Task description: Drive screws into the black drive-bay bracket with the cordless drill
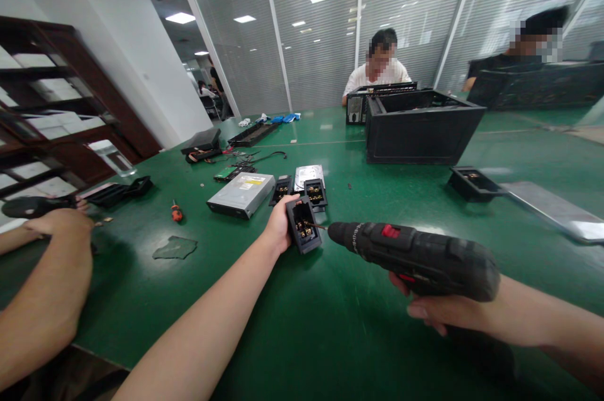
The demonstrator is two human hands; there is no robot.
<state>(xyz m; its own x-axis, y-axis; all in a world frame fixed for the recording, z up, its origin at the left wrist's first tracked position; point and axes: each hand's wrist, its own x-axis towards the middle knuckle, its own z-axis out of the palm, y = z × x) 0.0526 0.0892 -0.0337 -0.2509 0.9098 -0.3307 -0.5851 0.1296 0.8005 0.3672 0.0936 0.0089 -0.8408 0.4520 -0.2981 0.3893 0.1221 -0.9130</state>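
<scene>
My left hand (279,225) grips a small black plastic box (297,215) by its left side, its open face tilted up toward me. Brass-coloured metal parts show inside the box. My right hand (443,310) is wrapped round the handle of a black cordless drill (415,256) with red details. The drill points left, and its thin bit reaches the box's open face; whether the tip touches a part inside I cannot tell. Just behind the held box lie two similar black boxes (315,194) and a hard drive (309,175). A silver optical drive (241,195) lies to their left.
An orange screwdriver (176,212) and a dark flat shard (175,248) lie left on the green table (330,338). Another black box (474,184) and a silver panel (552,209) are at right. Black computer cases (419,136) stand behind. A co-worker's arms (56,275) reach in at left.
</scene>
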